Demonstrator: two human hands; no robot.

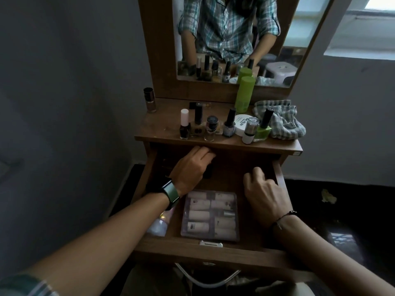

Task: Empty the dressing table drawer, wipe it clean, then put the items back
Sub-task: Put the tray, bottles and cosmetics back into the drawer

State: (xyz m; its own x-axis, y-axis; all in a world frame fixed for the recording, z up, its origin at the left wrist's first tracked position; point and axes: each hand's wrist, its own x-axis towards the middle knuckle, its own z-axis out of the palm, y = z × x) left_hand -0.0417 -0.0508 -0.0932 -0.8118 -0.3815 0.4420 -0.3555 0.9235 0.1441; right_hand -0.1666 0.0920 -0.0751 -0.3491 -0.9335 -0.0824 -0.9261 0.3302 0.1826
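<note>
While both hands (192, 165) reach deep, the drawer (280, 178) stands wide open.

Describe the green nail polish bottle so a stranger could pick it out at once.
Start at the dressing table top below the mirror. Follow the front row of small bottles rightward to the checked cloth. The green nail polish bottle stands last, against the cloth: the only one with bright green contents, under a tall black cap.

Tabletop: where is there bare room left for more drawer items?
Free: the tabletop's left front, between the brown polish bottle and the white-capped bottle, plus a strip behind the bottle row. Crowded: centre front is packed with bottles; the checked cloth fills the right end.
</note>
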